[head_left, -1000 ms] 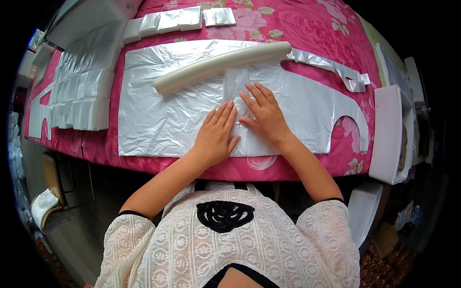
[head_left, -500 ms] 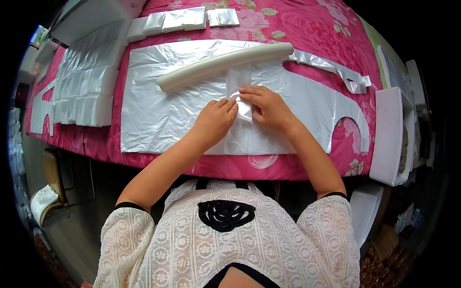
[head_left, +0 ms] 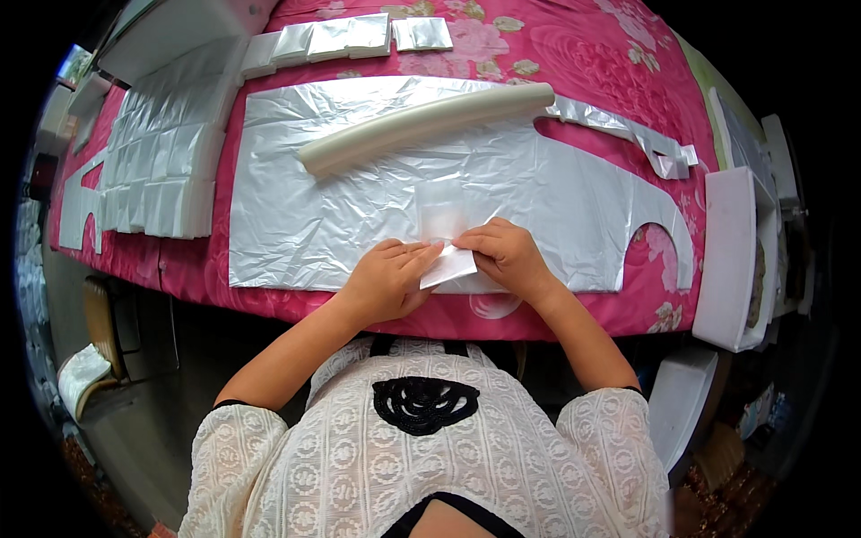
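My left hand (head_left: 386, 278) and my right hand (head_left: 508, 260) meet near the front edge of the table. Both are closed on a partly folded plastic apron (head_left: 450, 267), pinching its two sides with thumbs and fingers. The apron is a narrow, whitish strip; its translucent far end (head_left: 441, 202) lies flat beyond my fingertips. Beneath it spreads a wide sheet of silvery-white plastic aprons (head_left: 296, 224), with curved cut-outs and straps at the right. A long, pale tube (head_left: 430, 125) rests slantwise across that sheet, beyond my hands.
Rows of folded plastic packets (head_left: 161, 170) stand at the left, and more packets (head_left: 332, 38) line the back. The table wears a pink flowered cloth (head_left: 601, 54). A white foam box (head_left: 725, 260) stands at the right edge, and a chair (head_left: 97, 327) at lower left.
Both hands have drawn toward me along the strip, bringing the folded part nearer the table's front edge. The tube stays in place on the sheet.
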{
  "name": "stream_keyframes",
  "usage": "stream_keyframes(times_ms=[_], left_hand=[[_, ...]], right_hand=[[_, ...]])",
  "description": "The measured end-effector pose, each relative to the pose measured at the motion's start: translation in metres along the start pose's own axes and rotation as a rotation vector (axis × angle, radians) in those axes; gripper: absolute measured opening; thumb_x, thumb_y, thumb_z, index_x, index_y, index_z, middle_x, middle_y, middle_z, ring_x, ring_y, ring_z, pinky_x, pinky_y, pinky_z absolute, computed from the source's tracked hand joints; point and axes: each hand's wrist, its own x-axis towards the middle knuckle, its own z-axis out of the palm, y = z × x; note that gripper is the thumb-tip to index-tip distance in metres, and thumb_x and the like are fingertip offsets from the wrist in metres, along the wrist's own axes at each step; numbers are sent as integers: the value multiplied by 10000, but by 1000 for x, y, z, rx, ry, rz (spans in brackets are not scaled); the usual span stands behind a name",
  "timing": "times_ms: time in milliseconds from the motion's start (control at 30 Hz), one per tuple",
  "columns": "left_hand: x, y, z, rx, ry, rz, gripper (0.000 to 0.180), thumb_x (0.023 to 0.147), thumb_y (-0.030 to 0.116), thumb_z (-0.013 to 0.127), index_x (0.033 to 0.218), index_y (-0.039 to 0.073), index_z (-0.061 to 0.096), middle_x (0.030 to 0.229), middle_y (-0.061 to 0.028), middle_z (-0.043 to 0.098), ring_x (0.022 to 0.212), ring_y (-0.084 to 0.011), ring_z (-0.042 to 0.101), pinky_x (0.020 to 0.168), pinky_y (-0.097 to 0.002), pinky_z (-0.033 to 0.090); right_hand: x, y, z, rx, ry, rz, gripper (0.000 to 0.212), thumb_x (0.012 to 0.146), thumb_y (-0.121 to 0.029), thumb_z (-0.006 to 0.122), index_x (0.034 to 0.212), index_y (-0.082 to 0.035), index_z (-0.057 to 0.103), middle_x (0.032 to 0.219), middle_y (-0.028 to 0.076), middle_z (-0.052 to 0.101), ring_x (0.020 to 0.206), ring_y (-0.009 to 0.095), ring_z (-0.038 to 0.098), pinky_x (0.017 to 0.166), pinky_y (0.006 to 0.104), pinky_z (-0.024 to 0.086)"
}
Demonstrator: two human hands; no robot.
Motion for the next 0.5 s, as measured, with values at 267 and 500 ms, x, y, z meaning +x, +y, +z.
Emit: stream_keyframes(times_ms=[267, 500], left_hand=[[31, -4, 1, -386, 118, -749, 581, 787, 149, 652, 1251, -94, 400, 675, -129, 642, 621, -266, 641, 593, -332, 498], [42, -3, -15, -288, 64, -805, 771, 783, 122, 662, 1375, -78, 211, 1049, -193, 595, 792, -216, 629, 691, -291, 500]], right_hand=[[36, -5, -5, 159, -120, 672, 254, 796, -235, 641, 795, 16, 678, 624, 79, 634, 557, 118, 586, 535, 256, 444], [55, -5, -10, 114, -269, 847, 289, 767, -280, 651, 724, 4, 672, 554, 72, 602, 493, 126, 562, 500, 261, 430]])
